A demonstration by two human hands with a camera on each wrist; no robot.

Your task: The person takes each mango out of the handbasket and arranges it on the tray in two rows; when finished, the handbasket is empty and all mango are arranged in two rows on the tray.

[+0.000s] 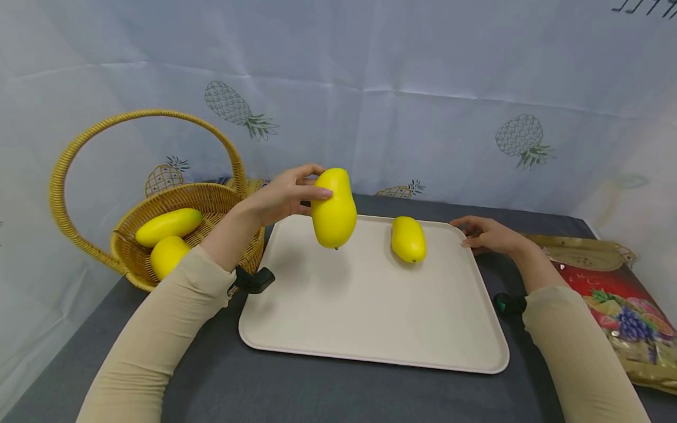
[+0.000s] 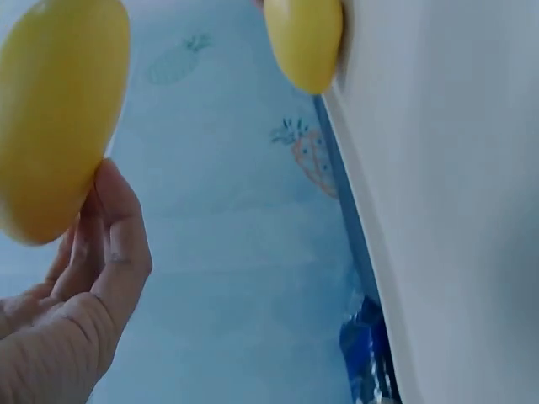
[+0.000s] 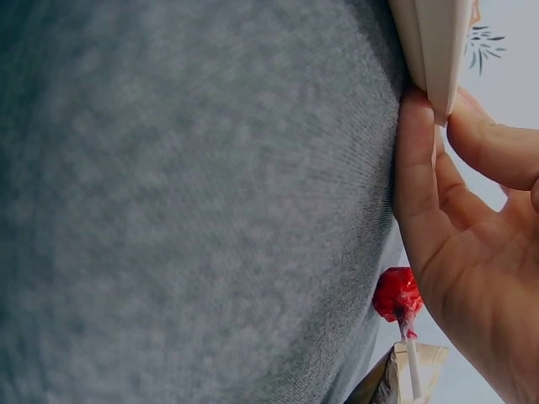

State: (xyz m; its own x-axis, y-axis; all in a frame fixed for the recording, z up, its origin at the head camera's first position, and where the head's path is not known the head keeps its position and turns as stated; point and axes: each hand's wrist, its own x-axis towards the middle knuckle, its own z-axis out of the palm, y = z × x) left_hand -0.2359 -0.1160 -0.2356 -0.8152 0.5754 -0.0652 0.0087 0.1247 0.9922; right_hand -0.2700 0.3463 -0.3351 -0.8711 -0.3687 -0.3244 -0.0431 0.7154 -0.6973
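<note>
My left hand (image 1: 290, 191) holds a yellow mango (image 1: 334, 210) above the left part of a cream tray (image 1: 370, 329). In the left wrist view, the thumb and fingertips of that hand (image 2: 93, 278) grip the lower end of the mango (image 2: 63, 109). A second yellow mango (image 1: 408, 239) lies on the tray, toward its far right. My right hand (image 1: 489, 235) is at the tray's far right corner. The right wrist view shows this hand (image 3: 480, 244) pinching the tray's edge (image 3: 434, 59) between thumb and fingers.
A wicker basket (image 1: 124, 261) with a tall handle stands left of the tray, with yellow fruit (image 1: 169, 227) inside. On the right lies a red and gold candy bag (image 1: 619, 299). A red lollipop (image 3: 397, 295) shows below the right hand. Behind hangs a pineapple-print cloth (image 1: 370, 106).
</note>
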